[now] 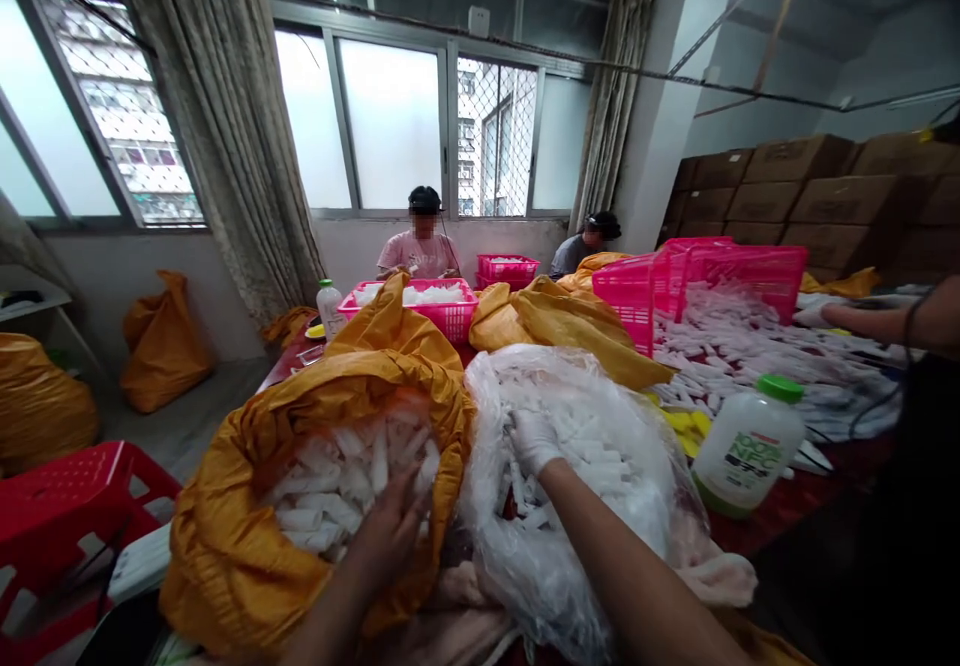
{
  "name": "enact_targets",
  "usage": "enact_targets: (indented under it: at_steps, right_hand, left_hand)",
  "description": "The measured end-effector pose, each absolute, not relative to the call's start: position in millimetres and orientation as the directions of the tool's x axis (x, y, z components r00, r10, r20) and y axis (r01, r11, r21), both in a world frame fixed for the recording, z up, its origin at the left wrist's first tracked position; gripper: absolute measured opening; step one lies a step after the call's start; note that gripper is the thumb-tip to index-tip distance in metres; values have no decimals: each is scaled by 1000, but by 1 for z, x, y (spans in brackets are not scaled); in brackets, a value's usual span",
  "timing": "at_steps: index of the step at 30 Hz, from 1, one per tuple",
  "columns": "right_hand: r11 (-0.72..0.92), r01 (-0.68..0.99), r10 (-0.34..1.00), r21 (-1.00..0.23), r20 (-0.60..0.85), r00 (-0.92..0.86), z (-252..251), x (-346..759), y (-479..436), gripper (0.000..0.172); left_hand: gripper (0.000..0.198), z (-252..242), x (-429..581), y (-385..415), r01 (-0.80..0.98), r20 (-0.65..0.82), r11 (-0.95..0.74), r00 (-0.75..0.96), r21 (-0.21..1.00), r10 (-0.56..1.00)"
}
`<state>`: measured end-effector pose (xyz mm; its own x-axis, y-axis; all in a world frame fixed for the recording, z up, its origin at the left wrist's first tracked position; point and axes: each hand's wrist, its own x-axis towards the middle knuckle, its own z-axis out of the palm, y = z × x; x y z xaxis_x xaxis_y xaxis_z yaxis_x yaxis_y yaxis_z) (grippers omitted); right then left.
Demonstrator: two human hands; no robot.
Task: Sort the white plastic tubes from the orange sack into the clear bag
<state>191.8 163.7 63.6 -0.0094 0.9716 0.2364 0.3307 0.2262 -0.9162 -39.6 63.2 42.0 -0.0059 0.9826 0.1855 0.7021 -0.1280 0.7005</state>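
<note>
My left hand (396, 516), bare, is inside the mouth of an orange woven sack (225, 486). Its fingers lie stretched out on a heap of short white plastic tubes (322, 491); no tube shows clearly held. To the right stands a clear plastic bag (491, 536), also full of white tubes (600, 446). In it is my right hand (534, 441), in a white glove, with the fingers bent down over the tubes. The right fingertips are partly hidden, so I cannot make out any grip.
Pink baskets (450, 318) stand behind the sacks. A green-capped bottle (750, 446) and a spread of white tubes (727, 331) are on the right, near another person's gloved hand (814, 311). Two people sit opposite. A red stool (67, 476) is at left.
</note>
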Motion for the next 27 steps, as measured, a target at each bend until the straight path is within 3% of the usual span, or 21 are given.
enact_targets:
  at_steps: [2,5,8,10,12,15,18,22,27]
  right_hand:
    - [208,293,975,-933,174,-139,63,188,149,32]
    - [107,101,932,-989,65,-355,68,191,109,43]
    - [90,135,914,-987,28,-405,83,196,71,30]
    - [239,240,883,-941,108,-456,92,196,60,19]
    - [371,210,831,-905,223,-510,96,191,57,11]
    - [264,-151,906,-953,298,-299,83,174,60,13]
    - [85,-533,984,-842,154,-86,61,152,59,24]
    - [-75,-670,994,-739,0,-111,43,138,52,31]
    - [-158,-689,978,-707,-14,-210,45,143,46,28]
  left_hand:
    - [46,36,-34,47,557,157,-126,-8,821,988]
    - [41,34,-23,33,436,172,-190,81,880,982]
    - [37,37,-15,29,415,148,-227,214,881,966]
    - [36,38,-9,27,412,91,-209,289,887,953]
    - [35,36,-3,24,378,55,-182,324,908,945]
    - [39,34,7,17,274,79,-150,256,950,963]
    - [38,34,17,12,108,81,-104,203,989,976]
    - [42,30,28,8,-282,-27,99,251,954,968]
    - [40,26,31,5,-484,-45,221,349,846,936]
